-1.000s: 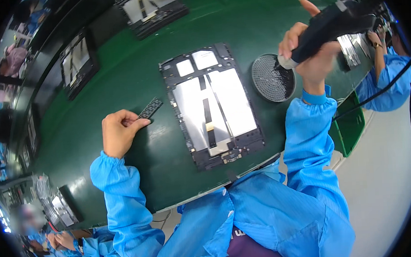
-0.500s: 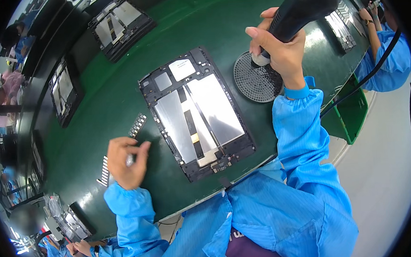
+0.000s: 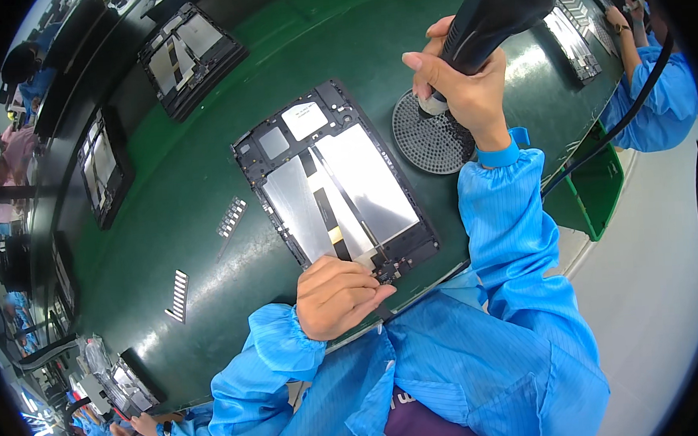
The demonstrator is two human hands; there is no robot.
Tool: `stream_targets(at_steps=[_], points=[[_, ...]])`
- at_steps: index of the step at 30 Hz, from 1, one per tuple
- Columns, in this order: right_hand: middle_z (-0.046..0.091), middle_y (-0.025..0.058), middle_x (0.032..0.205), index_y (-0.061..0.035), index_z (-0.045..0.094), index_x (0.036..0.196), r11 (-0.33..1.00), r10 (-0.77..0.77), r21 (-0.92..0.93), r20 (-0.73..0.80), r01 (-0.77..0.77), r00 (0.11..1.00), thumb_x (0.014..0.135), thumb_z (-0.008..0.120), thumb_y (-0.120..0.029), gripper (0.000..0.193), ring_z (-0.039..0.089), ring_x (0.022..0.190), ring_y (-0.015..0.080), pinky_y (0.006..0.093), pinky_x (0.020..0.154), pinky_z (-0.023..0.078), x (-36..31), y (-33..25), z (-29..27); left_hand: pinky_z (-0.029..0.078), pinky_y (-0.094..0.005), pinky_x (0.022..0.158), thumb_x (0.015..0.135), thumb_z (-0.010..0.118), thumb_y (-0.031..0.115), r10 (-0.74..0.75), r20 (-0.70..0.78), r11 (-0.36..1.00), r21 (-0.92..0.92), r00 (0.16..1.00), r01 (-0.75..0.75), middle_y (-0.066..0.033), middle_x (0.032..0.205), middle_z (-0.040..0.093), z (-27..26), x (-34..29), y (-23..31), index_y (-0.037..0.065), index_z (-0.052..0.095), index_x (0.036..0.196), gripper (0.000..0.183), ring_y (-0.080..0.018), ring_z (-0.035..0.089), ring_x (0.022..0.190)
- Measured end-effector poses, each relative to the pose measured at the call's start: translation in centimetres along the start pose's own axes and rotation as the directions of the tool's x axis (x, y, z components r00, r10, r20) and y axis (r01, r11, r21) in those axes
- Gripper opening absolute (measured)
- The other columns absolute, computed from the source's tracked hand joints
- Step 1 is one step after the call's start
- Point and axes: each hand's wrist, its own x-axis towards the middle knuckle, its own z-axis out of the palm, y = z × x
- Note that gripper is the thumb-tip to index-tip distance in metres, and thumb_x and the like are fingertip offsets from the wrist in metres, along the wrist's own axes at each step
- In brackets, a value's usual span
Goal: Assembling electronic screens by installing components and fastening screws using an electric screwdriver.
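An opened tablet, with silvery battery panels and a black frame, lies in front of me on the green bench. My left hand rests over its near edge, fingers pinched beside the small circuit board there; whatever they hold is too small or hidden to make out. My right hand is wrapped round a black corded electric screwdriver. Its lower end is over a round dark tray with a grid of small holes, right of the tablet; the tip itself is hidden.
Left of the tablet lie two strips of small parts, one nearer the tablet and one farther left. More opened tablets stand at the back left. A green bin is by the bench's right edge; co-workers sit at both sides.
My left hand has moved right, from beside the part strips to the tablet's near edge. The right hand with the electric screwdriver has barely shifted over the round tray.
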Motion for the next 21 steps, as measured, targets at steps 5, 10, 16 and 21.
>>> stream_targets(at_steps=[5,10,16,21], points=[[0.058,0.0042,0.060,0.0011,0.053,0.098,0.997,0.072,0.005,-0.064,-0.071,0.995,0.073,0.070,0.002,0.031,0.054,0.047,0.0115,0.0230,0.045,0.042,-0.2,-0.9,1.9,0.044,-0.0294,0.053,0.056,0.083,0.017,0.002,-0.054,0.999,0.045,0.999,0.001,-0.0040,0.069,0.062,0.1,-0.2,-0.1,0.006,0.063,0.075,0.030,-0.0214,0.062,0.070],[0.056,0.0065,0.059,0.0022,0.048,0.107,0.964,-0.104,0.249,0.034,0.093,0.994,0.075,0.065,0.004,0.036,0.053,0.047,0.0139,0.0254,0.046,0.045,-0.7,-4.6,5.4,0.043,-0.0300,0.055,0.059,0.079,0.018,-0.035,-0.123,0.998,0.055,0.992,0.042,-0.0035,0.071,0.061,1.7,0.3,0.1,0.006,0.065,0.079,0.027,-0.0209,0.059,0.068],[0.056,0.0094,0.059,0.0025,0.042,0.109,0.979,-0.091,0.203,0.426,0.004,0.900,0.077,0.062,0.004,0.038,0.056,0.049,0.0172,0.0290,0.048,0.047,-1.7,-4.8,15.1,0.050,-0.0355,0.064,0.064,0.073,0.003,0.039,-0.238,0.999,0.002,0.970,-0.040,-0.0068,0.085,0.064,-1.6,-0.8,-0.2,0.007,0.062,0.078,0.018,-0.0268,0.062,0.075],[0.059,0.0031,0.058,0.0036,0.055,0.094,0.969,-0.037,0.240,0.393,-0.064,0.919,0.072,0.070,0.004,0.027,0.055,0.047,0.0084,0.0202,0.043,0.042,-2.9,-2.8,18.6,0.051,-0.0358,0.072,0.075,0.065,0.001,-0.370,-0.418,0.896,0.076,0.830,0.438,-0.0144,0.094,0.065,-8.8,-3.1,-3.7,0.003,0.060,0.081,0.008,-0.0292,0.063,0.083]])
